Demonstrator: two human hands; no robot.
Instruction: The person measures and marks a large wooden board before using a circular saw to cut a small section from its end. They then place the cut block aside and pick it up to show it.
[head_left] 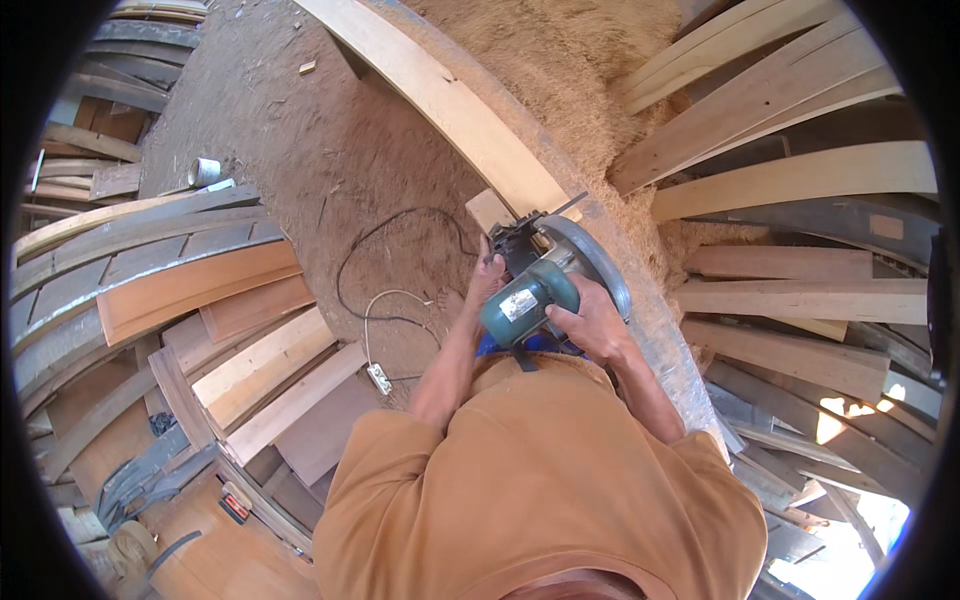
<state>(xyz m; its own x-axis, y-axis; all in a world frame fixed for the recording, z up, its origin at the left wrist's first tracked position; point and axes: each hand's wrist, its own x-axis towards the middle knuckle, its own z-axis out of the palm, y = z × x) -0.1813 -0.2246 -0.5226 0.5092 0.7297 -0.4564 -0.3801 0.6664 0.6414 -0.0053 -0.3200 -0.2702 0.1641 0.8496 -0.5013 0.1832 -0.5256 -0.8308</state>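
Observation:
A circular saw (530,303) with a teal motor housing and a grey round blade guard sits at the near end of a long pale board (450,100). My right hand (597,320) is wrapped round its rear handle. At the saw's left side my left hand (487,275) is closed against the dark base, its fingertips partly hidden. A short wood piece (487,210) shows just beyond my left hand, beside the board. The board lies along a worn bench (655,345), whose surface shows to the right of the saw. The blade's edge is hidden.
Sawdust (570,60) is heaped beyond the bench. Many planks (790,300) are stacked at right, with more boards (270,375) at left. A dark cord (345,265) and a white power strip (379,378) lie on the dirt floor. A can (204,172) stands at upper left.

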